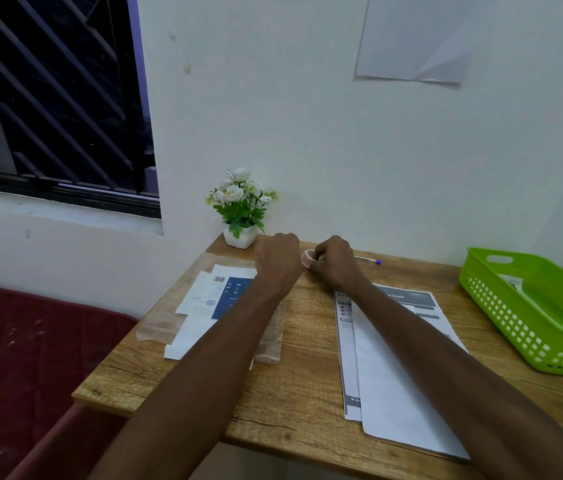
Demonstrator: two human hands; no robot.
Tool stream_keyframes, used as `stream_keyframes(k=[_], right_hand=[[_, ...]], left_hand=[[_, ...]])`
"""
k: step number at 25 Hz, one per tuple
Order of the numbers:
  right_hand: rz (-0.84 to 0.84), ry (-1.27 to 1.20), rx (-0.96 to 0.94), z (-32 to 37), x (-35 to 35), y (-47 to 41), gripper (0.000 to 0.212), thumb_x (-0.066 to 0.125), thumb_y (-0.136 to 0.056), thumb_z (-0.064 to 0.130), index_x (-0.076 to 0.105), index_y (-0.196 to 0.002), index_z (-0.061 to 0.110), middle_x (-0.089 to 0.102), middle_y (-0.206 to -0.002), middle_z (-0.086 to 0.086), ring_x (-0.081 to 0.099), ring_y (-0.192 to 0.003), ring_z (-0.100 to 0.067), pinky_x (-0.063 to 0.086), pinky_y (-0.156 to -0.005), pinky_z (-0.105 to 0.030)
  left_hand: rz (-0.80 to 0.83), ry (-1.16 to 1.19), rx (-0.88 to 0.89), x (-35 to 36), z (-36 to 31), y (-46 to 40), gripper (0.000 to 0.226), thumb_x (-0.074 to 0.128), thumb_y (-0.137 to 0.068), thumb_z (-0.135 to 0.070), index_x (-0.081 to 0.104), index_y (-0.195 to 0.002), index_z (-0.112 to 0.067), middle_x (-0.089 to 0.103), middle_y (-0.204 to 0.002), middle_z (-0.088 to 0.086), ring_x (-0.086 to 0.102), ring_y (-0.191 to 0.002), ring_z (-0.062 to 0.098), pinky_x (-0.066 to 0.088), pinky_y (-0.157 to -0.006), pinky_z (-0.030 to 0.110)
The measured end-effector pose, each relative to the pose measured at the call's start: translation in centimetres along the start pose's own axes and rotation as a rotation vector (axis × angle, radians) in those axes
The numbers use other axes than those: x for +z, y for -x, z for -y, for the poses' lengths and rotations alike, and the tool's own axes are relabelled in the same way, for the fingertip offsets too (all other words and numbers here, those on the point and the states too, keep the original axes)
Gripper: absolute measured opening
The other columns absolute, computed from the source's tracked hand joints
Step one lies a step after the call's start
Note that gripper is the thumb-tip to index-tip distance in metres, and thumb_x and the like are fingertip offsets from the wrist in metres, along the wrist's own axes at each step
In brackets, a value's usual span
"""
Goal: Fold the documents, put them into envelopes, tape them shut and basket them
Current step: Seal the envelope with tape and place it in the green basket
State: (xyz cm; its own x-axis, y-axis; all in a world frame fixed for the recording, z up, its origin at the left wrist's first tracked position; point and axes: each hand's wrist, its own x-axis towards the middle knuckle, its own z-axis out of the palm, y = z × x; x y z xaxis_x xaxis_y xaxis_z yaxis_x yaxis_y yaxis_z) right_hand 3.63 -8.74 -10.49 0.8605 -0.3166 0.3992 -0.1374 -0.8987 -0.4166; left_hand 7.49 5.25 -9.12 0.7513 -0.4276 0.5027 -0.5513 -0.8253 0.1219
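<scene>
Both my arms reach to the far side of the wooden table (294,382). My right hand (337,263) grips a small roll of clear tape (309,257) with a reddish core. My left hand (278,261) is curled right beside the roll; its fingertips are hidden, so whether they pinch the tape end is unclear. Under my left forearm lies a clear plastic envelope (169,317) with a folded printed document (221,292) in it. Two flat sheets of documents (394,375) lie under my right forearm. A green basket (536,313) stands at the right edge.
A small white pot of artificial flowers (240,209) stands at the table's back corner against the wall. A blue-capped pen (368,260) lies behind my right hand. A dark red mattress (31,358) is left of the table. Something pale lies inside the basket.
</scene>
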Motion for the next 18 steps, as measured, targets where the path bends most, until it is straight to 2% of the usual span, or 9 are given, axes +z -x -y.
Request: stream_keyframes(k=[2, 3, 5, 7, 9, 13, 15, 17, 18], right_hand=[[-0.015, -0.045, -0.026, -0.4, -0.9, 0.5, 0.025, 0.076, -0.085, 0.026, 0.078, -0.080, 0.001, 0.073, -0.076, -0.017, 0.068, -0.076, -0.032, 0.055, -0.074, -0.047], [-0.025, -0.064, -0.043, -0.5, -1.5, 0.8, 0.024, 0.077, -0.085, 0.026, 0.078, -0.079, 0.003, 0.072, -0.075, -0.015, 0.068, -0.075, -0.031, 0.055, -0.072, -0.045], [-0.018, -0.110, -0.065, -0.8, -2.7, 1.5, 0.014, 0.080, -0.082, 0.020, 0.079, -0.080, 0.006, 0.071, -0.081, -0.012, 0.067, -0.075, -0.026, 0.056, -0.072, -0.043], [0.020, -0.125, -0.101, -1.1, -3.8, 2.5, 0.011, 0.083, -0.077, 0.012, 0.078, -0.087, 0.008, 0.069, -0.093, -0.009, 0.067, -0.082, -0.020, 0.057, -0.077, -0.039], [0.020, -0.104, -0.132, -1.5, -4.6, 3.7, 0.016, 0.085, -0.075, 0.009, 0.078, -0.089, 0.009, 0.068, -0.098, -0.008, 0.067, -0.085, -0.018, 0.056, -0.078, -0.034], [0.003, -0.063, -0.149, -2.7, -6.3, 6.0, 0.016, 0.083, -0.076, 0.006, 0.079, -0.091, 0.010, 0.069, -0.099, -0.007, 0.067, -0.086, -0.020, 0.053, -0.075, -0.026], [0.012, -0.072, -0.165, -3.5, -7.1, 7.0, 0.017, 0.081, -0.076, 0.000, 0.079, -0.090, 0.007, 0.071, -0.098, -0.009, 0.069, -0.085, -0.022, 0.056, -0.076, -0.030], [0.011, -0.108, -0.144, -3.8, -7.5, 7.8, 0.017, 0.081, -0.076, -0.003, 0.079, -0.089, 0.007, 0.072, -0.094, -0.008, 0.070, -0.083, -0.022, 0.058, -0.077, -0.035], [-0.004, -0.135, -0.117, -3.8, -7.6, 8.0, 0.017, 0.080, -0.076, -0.002, 0.079, -0.088, 0.009, 0.074, -0.091, -0.006, 0.071, -0.081, -0.020, 0.058, -0.076, -0.034]], left_hand=[[0.068, 0.117, 0.018, 0.1, 0.2, -0.2, 0.027, 0.074, -0.086, -0.028, 0.064, -0.107, -0.013, 0.071, -0.105, 0.008, 0.066, -0.094, 0.025, 0.041, -0.067, 0.033], [0.110, 0.177, 0.042, 0.2, 0.2, -0.3, 0.038, 0.076, -0.084, -0.025, 0.062, -0.117, -0.013, 0.071, -0.113, 0.009, 0.065, -0.100, 0.026, 0.045, -0.072, 0.035], [0.219, 0.351, 0.109, 0.2, -0.1, -0.3, 0.071, 0.080, -0.080, -0.021, 0.050, -0.144, -0.015, 0.064, -0.134, 0.010, 0.061, -0.120, 0.029, 0.050, -0.093, 0.040], [0.291, 0.551, 0.178, -0.1, -0.5, -0.2, 0.090, 0.085, -0.074, -0.018, 0.043, -0.153, -0.014, 0.059, -0.144, 0.011, 0.057, -0.129, 0.029, 0.048, -0.104, 0.040], [0.324, 0.654, 0.249, -0.3, -0.6, -0.3, 0.087, 0.087, -0.068, -0.010, 0.051, -0.147, -0.012, 0.063, -0.138, 0.012, 0.062, -0.121, 0.026, 0.052, -0.100, 0.038], [0.441, 0.794, 0.331, -0.6, -0.9, 0.0, 0.068, 0.083, -0.066, 0.000, 0.066, -0.131, -0.012, 0.074, -0.109, 0.004, 0.071, -0.093, 0.017, 0.061, -0.078, 0.034], [0.463, 0.826, 0.380, -0.7, -1.4, 0.3, 0.061, 0.083, -0.068, -0.001, 0.070, -0.126, -0.014, 0.076, -0.096, -0.001, 0.072, -0.081, 0.010, 0.059, -0.068, 0.027], [0.474, 0.840, 0.408, -0.7, -1.9, 0.6, 0.057, 0.086, -0.069, -0.004, 0.071, -0.124, -0.016, 0.078, -0.087, -0.001, 0.073, -0.073, 0.010, 0.059, -0.065, 0.027], [0.478, 0.845, 0.409, -0.7, -2.0, 0.6, 0.057, 0.086, -0.070, -0.006, 0.071, -0.124, -0.016, 0.078, -0.084, 0.001, 0.074, -0.070, 0.012, 0.060, -0.065, 0.029]])
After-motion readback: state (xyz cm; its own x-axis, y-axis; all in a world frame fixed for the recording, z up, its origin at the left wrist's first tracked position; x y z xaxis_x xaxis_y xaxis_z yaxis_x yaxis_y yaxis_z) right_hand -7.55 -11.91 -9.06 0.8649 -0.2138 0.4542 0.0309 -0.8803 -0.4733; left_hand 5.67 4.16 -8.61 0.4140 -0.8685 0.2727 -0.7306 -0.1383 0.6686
